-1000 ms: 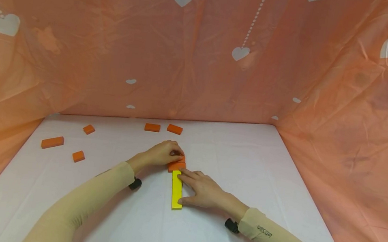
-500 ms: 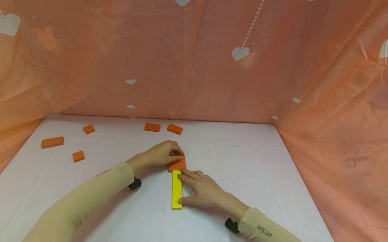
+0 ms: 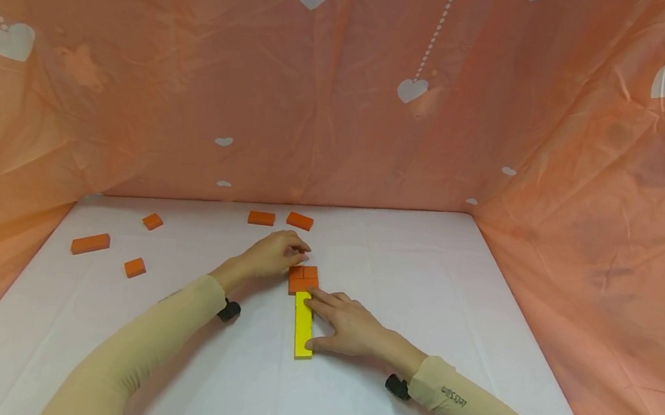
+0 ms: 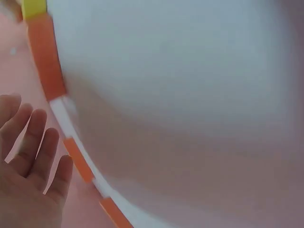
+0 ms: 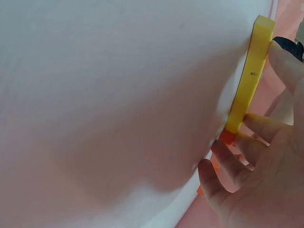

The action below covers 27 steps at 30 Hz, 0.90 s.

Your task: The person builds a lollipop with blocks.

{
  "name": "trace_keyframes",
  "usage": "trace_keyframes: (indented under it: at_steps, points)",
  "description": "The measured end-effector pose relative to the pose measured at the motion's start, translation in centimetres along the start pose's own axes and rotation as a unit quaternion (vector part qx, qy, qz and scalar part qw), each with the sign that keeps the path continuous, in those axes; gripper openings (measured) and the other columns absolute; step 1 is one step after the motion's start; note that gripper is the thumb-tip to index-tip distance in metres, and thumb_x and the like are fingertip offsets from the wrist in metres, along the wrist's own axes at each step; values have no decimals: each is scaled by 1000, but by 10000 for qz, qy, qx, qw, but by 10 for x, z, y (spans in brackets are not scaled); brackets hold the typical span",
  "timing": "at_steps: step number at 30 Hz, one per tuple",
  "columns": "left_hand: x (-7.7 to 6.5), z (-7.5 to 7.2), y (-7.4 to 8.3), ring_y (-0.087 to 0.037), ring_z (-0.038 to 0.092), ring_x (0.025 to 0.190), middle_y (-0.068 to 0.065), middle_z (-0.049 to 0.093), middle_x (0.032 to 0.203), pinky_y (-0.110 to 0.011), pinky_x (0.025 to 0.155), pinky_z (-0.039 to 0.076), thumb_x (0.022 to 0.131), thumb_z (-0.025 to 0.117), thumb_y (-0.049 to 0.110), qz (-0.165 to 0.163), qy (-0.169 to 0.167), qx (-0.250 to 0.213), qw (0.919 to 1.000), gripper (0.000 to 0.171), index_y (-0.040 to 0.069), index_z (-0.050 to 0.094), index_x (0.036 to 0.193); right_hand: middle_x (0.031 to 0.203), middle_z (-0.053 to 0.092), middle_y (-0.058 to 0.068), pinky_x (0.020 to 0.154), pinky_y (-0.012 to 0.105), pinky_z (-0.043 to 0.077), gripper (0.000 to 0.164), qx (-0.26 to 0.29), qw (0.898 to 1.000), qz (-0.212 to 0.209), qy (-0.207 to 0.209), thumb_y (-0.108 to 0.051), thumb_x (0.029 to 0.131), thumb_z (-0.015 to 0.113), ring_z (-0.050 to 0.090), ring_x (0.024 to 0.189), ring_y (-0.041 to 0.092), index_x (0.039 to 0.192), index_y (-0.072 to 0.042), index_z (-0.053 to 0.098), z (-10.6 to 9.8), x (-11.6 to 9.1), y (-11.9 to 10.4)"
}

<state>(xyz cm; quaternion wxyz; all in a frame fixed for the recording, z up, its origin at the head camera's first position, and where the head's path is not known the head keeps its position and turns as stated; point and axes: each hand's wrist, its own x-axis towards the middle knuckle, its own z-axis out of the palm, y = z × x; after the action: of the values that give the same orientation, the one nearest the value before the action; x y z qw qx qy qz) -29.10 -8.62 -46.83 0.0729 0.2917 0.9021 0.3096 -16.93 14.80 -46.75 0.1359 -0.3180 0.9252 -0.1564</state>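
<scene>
A group of orange wooden blocks [image 3: 302,286], set side by side, lies flat against the far end of a long yellow block [image 3: 301,326]. My left hand [image 3: 268,255] is above and just left of the orange group, its fingers relaxed and holding nothing. In the left wrist view those fingers [image 4: 37,123] are spread apart, away from the orange blocks [image 4: 46,59]. My right hand [image 3: 355,326] rests along the right side of the yellow block, thumb near its near end, fingertips at its far end. The right wrist view shows the fingers [image 5: 263,128] loosely extended against it.
Two orange blocks, one [image 3: 261,218] left of the other [image 3: 300,221], lie near the back edge of the white table [image 3: 400,265]. On the left are a longer orange block [image 3: 91,244] and two small ones [image 3: 152,222]. A pink heart-patterned curtain [image 3: 366,142] surrounds the table.
My left hand has let go of the orange blocks and moved up and slightly left, leaving the group uncovered. My right hand and the yellow block have stayed in place.
</scene>
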Motion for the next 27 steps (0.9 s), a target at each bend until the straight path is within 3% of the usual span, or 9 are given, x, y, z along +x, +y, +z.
trace_keyframes:
  at_steps: [6,9,12,20,27]
  points:
    - [-4,-19,-18,-36,55,133,-14,63,136,-56,113,43,105,63,23,-356,504,-238,9978,31,6,71,129,169,32,0,117,51,40,78,6,10000,31,-28,-52,93,73,41,147,28,158,-19,46,0,1,-1]
    - [-7,-31,-29,-39,52,137,-17,63,139,-58,115,40,105,63,20,-435,808,-421,9949,32,3,69,132,169,31,0,117,50,40,78,3,10000,23,-32,-52,93,73,40,147,28,159,-19,46,0,0,-2]
    - [-15,-44,-41,-38,58,130,-17,64,136,-57,112,43,106,62,17,-549,1049,-595,9912,33,2,67,135,170,31,0,116,50,40,79,-1,10000,35,-37,-52,93,73,40,147,28,159,-19,45,0,0,-2]
    - [-58,-81,-74,-41,50,132,-23,52,149,-63,112,39,107,57,18,-952,1410,-561,9838,38,0,61,141,170,30,0,118,51,38,79,72,9999,109,-91,-52,93,73,39,148,28,159,-19,45,-2,1,-3]
    - [-99,-108,-100,-49,50,129,-32,54,140,-68,106,40,107,57,18,-1060,1808,-286,9774,40,-6,60,139,170,30,0,118,52,38,79,128,9998,99,-83,-52,93,73,39,147,28,159,-19,45,-1,3,-2]
